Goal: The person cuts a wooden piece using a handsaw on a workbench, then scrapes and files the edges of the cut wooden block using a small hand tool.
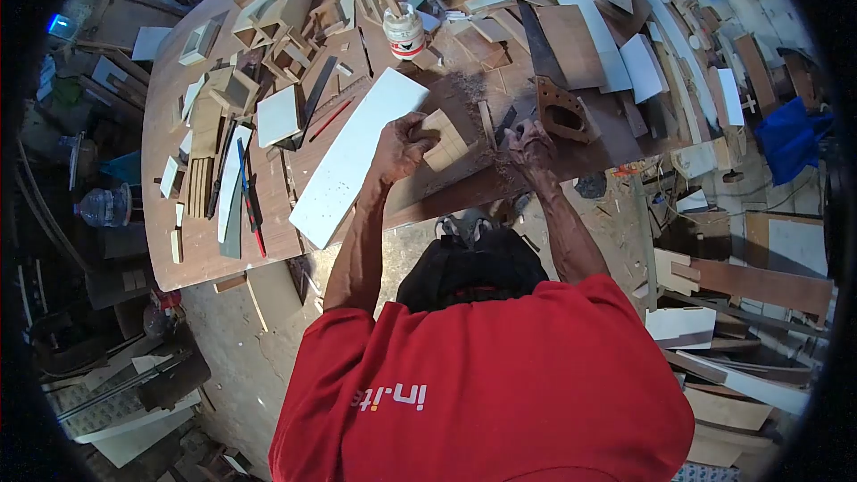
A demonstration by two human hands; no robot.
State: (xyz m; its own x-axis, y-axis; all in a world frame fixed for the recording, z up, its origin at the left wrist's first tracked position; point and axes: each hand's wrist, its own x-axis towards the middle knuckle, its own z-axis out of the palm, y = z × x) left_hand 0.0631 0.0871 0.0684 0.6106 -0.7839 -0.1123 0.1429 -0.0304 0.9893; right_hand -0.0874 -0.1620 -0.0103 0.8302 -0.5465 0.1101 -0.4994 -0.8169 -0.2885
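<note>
My left hand (401,148) grips the left side of a small light wooden block (444,140) with lines across its face, near the table's front edge. To its right, my right hand (530,145) has its fingers curled together beside a small dark piece (506,118); what they hold, if anything, is too small to make out. A brown wooden piece with a large oval hole (564,116) lies just right of my right hand. Left of the block, a long white board (364,147) lies slanted on the table, partly behind my left forearm.
The brown table (178,261) bears a white tub (404,36), a red pencil (330,120), small wooden boxes (256,11) and several boards. Sawdust lies behind the block. A blue cloth (789,140) hangs at the right, above stacked offcuts (759,286).
</note>
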